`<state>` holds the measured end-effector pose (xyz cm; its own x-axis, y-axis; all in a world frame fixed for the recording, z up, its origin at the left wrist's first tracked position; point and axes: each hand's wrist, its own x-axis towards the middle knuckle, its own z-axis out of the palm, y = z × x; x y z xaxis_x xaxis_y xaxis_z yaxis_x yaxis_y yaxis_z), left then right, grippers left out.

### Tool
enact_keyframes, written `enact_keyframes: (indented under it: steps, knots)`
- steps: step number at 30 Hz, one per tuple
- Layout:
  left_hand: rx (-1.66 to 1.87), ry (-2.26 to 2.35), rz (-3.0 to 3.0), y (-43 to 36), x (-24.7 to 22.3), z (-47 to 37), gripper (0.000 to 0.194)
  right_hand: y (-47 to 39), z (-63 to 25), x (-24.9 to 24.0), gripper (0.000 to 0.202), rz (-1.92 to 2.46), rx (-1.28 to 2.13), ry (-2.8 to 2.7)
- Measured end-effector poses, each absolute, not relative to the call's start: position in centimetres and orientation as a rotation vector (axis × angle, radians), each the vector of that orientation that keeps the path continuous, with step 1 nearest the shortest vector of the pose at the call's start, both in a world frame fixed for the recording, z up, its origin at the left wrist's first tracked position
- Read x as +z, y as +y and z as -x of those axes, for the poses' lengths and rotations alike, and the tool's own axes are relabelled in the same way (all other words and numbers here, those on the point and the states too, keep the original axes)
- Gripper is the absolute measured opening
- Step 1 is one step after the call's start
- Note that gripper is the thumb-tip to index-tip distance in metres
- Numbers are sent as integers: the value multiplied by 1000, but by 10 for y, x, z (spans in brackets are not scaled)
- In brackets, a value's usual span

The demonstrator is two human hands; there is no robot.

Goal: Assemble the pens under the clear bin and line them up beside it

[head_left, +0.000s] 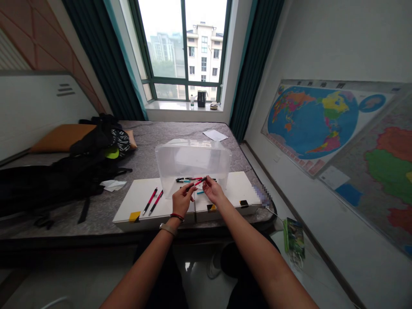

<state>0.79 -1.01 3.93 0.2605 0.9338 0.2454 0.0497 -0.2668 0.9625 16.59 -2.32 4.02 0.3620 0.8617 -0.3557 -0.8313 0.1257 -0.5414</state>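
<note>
Mattress: gray, marbled; spans the room below the window [169,51], btwn L curtain [96,56] and R curtain [257,64].
R wall: world map [312,120], then 2nd map [383,171].
Floor: glossy; green pack [294,238] at R.
Cushion [61,138]: orange-brown, far L, partly under black cloth items [86,150].
Tissue [112,185]: crumpled, near L box.
Sill [174,105]: bottle [192,101], black holder [201,98], small round tub [214,105], L to R.
Paper [215,135]: flat, behind bin.
L box [128,201]: white, flat; 2 red/black pens [153,201] side by side on top, yellow patch at front edge.
Bin [193,159]: clear plastic, over both boxes; loose pens [185,180] by its base, incl. black, red, blue; in vs. in front of bin, can't tell.
R box [238,184]: white, abuts L box; R end blurred.
L hand [183,197]: narrow pinch, L end of held pen [199,182].
R hand [212,190]: narrow pinch, R end of same.
Held pen: red/black, raised btwn hands, in front of bin.
</note>
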Motion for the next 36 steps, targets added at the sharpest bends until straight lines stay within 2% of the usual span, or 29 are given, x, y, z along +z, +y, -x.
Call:
enact_keyframes:
  steps: [7, 14, 19, 23, 29, 36]
  knots:
    - [998, 1131, -1897, 1, 20, 9, 41, -23, -156, 69, 29, 990, 1058, -422]
    - [1126, 1096, -1962, 16, 19, 4, 38, -9, -150, 103, 32, 1164, 890, -984]
    - [1183, 1188, -1938, 33, 9, 11, 40, 3, -183, 93, 17, 1461, 624, -958]
    - [1224, 1169, -1901, 34, -3, 17, 39, 10, -206, 84, 11, 1785, 586, -1230]
    - [1268, 1153, -1834, 31, -11, 20, 37, 32, -208, 71, 13, 2193, 508, -1787]
    - [1251, 1135, -1809, 32, -14, 22, 37, 55, -188, 52, 14, 2266, 297, -2198]
